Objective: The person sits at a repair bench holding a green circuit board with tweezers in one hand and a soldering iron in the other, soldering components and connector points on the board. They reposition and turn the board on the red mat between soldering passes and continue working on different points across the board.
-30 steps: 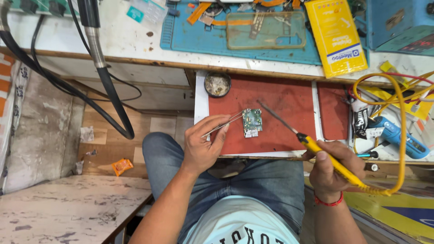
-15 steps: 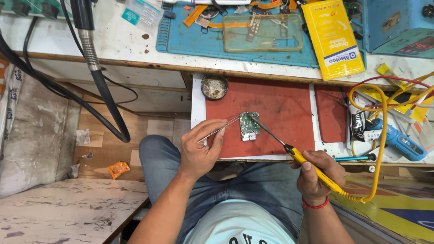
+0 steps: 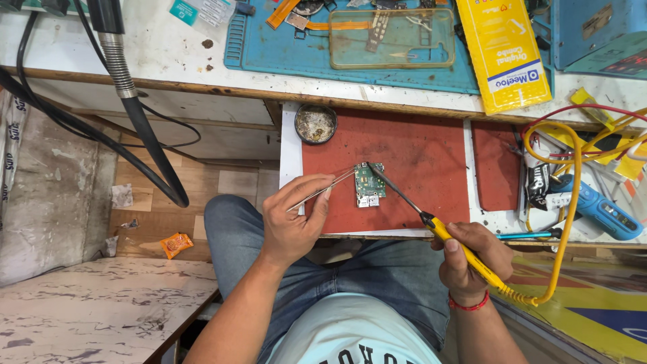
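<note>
The circuit board [image 3: 368,185] lay flat on the red mat [image 3: 418,155], below the round tin [image 3: 315,124]. The left hand [image 3: 291,219] was closed on tweezers [image 3: 323,189], tips at the board's left edge. The right hand [image 3: 472,256] gripped a yellow soldering iron [image 3: 451,239], its tip touching the board's top.
</note>
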Motion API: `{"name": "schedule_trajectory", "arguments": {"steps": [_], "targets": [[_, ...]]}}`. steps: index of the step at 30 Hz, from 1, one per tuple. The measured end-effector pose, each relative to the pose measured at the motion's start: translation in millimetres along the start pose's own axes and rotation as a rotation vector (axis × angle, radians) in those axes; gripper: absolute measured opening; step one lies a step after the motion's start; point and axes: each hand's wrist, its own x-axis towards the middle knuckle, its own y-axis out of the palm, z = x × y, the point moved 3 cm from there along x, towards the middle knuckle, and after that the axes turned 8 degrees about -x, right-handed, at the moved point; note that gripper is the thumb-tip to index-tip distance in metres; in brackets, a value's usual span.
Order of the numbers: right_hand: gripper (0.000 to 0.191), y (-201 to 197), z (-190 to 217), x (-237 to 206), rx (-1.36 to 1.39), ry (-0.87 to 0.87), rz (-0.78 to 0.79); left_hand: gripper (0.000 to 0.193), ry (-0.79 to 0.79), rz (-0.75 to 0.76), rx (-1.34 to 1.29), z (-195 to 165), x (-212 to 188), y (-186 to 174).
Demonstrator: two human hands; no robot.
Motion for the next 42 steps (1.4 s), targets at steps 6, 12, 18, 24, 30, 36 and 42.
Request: {"name": "schedule_trajectory", "arguments": {"steps": [6,12,18,24,30,36,42], "targets": [[0.021,-3.2,-7.8,-7.6,-0.016,-0.08,-0.023,0.018,-0.004,-0.006,0.002,-1.1,0.8,0.0],[0.019,-5.4,-19.1,-15.4,0.201,0.052,-0.14,0.016,-0.03,-0.014,-0.015,-2.1,3.9,-2.7],[0.02,-5.0,-15.6,-11.1,0.127,0.031,-0.112,0.016,-0.103,0.016,-0.086,0.6,8.0,-4.1],[0.021,-5.2,-13.7,-11.3,0.083,0.017,-0.102,0.016,-0.156,0.021,-0.127,4.6,10.8,-3.2],[0.021,-5.0,-15.7,-13.1,0.102,0.042,-0.119,0.016,-0.158,0.024,-0.09,5.9,10.9,-4.4],[0.021,-3.6,-12.7,-9.8,0.073,0.002,-0.093,0.015,-0.061,-0.018,0.005,-1.4,3.2,-3.5],[0.018,-0.8,-6.9,-3.4,0.022,-0.065,-0.009,0.016,-0.071,-0.017,-0.005,-2.3,2.0,-2.6]]}}
